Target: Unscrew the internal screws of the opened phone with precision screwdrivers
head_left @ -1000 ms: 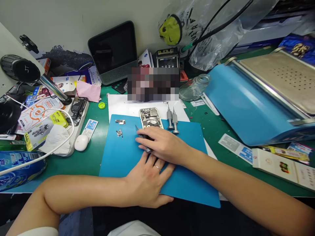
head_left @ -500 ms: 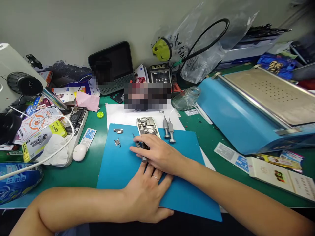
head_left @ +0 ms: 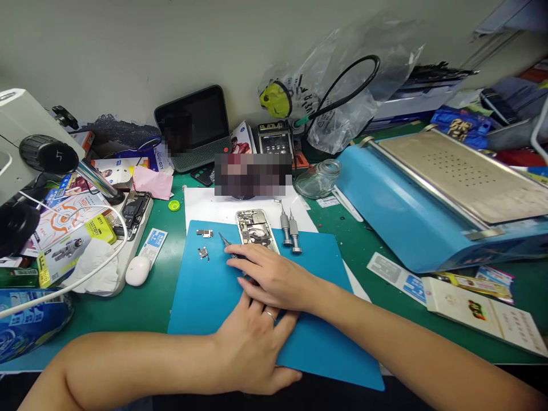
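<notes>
My right hand (head_left: 278, 277) is over the blue mat (head_left: 205, 297), its fingers closed loosely around a slim grey screwdriver (head_left: 226, 242). The driver's thin tip points up and to the left; my fingers cover most of its handle. Just beyond lies an opened phone (head_left: 256, 227) with its inner parts bare, its near end hidden by my right hand. My left hand (head_left: 252, 342) lies palm down on the mat with fingers spread, their tips hidden beneath the right hand. A small board (head_left: 204, 233) and a small metal part (head_left: 204, 253) lie left of the phone.
Two grey screwdrivers (head_left: 290, 229) lie right of the phone. A glass jar (head_left: 319, 178) and a blue machine with a metal plate (head_left: 411, 211) stand to the right. On the left are a microscope stand (head_left: 51, 154), a white mouse-shaped object (head_left: 138, 270) and a white cable (head_left: 115, 251).
The screwdriver's tip has shifted left, away from the phone, and my right fingers now cover its handle end. My left hand stays nearly in place. The view has tilted slightly.
</notes>
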`<state>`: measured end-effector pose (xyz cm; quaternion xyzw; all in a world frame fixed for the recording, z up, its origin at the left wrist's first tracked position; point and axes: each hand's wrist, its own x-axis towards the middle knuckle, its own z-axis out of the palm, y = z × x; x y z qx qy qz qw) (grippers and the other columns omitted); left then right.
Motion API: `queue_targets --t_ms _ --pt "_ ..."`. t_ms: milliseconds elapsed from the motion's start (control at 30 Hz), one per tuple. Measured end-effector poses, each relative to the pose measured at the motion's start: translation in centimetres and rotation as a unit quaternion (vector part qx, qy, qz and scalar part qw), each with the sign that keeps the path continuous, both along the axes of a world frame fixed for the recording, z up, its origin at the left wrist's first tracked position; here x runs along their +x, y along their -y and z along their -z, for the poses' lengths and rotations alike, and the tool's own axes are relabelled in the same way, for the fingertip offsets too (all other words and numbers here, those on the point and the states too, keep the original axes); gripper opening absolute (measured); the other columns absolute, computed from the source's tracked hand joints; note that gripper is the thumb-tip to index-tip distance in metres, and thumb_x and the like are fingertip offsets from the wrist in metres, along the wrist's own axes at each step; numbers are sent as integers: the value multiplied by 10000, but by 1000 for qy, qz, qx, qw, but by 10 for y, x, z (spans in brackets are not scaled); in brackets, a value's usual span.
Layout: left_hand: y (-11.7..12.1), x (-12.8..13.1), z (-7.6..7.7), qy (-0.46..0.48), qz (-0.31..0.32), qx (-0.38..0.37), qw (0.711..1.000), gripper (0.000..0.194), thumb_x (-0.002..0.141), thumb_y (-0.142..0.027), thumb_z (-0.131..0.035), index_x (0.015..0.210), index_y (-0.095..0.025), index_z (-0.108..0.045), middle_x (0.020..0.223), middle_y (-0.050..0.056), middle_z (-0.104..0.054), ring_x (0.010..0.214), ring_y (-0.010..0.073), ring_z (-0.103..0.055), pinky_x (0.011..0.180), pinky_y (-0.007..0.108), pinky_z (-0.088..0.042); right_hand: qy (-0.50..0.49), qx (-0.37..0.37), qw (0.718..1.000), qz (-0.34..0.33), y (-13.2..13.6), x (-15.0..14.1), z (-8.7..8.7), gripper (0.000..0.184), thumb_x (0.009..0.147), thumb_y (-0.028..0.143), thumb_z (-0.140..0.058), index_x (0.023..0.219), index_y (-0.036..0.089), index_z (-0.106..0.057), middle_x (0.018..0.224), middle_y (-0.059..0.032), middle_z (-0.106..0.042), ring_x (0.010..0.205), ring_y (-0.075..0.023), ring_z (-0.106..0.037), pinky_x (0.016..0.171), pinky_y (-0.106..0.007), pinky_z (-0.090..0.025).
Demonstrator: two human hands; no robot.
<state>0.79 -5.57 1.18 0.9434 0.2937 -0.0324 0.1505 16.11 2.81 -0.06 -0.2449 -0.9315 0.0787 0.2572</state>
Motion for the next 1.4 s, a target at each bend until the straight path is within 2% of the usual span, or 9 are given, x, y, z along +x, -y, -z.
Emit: queue_targets --t_ms 100,300,500,700,833,1033,1400 --pt "1 0 1 3 0 -4 1000 801 971 -653 -478 1521 -83 -361 1511 255 -494 1391 405 -491 1175 594 -336 16 -12 1000 -6 1 0 -3 343 983 170 -479 1265 73 -649 1383 -211 -639 1236 -316 -651 998 -490 -621" --pt "-1 1 -1 10 0 12 1000 819 969 -663 -467 1534 -81 -347 1524 257 -473 1418 413 -460 1167 572 -345 33 23 999 13 0 -1 1 363 1026 157 -433 1315 52 -626 1391 -225 -633 1249 -309 -653 1003 -474 -629" --pt "-1 1 -1 6 -7 20 1000 853 948 -678 -486 1549 -95 -323 1524 268 -460 1427 453 -434 1143 595 -354 7 17 1000 3 1 -3 4 263 1034 153 -469 1103 106 -719 1271 -182 -704 1149 -280 -692 925 -454 -654" --pt "-2 1 -2 -12 1 5 1000 811 975 -663 -453 1536 -87 -343 1532 251 -467 1411 411 -466 1148 558 -359 2 10 1000 -16 1 0 2 261 1001 167 -527 1162 69 -708 1299 -212 -684 1183 -319 -672 969 -513 -627" --pt "-1 1 -2 -5 -1 16 1000 832 961 -668 -472 1540 -89 -329 1528 258 -463 1429 432 -438 1151 579 -339 -6 13 1000 -11 2 0 6 250 1005 110 -493 1135 101 -706 1253 -191 -699 1125 -282 -686 908 -446 -643" --pt "0 1 0 6 -3 34 999 861 955 -668 -475 1555 -79 -293 1541 272 -435 1460 444 -388 1156 584 -321 -2 12 1000 -14 5 -2 10 198 1002 99 -497 1063 128 -683 1044 -142 -702 921 -223 -666 763 -364 -614" --pt "1 1 1 7 -3 24 1000 857 952 -669 -484 1549 -82 -301 1539 268 -435 1467 440 -368 1178 594 -282 10 52 999 0 6 -2 4 186 1017 106 -501 1047 129 -684 985 -105 -709 869 -198 -595 740 -343 -523"
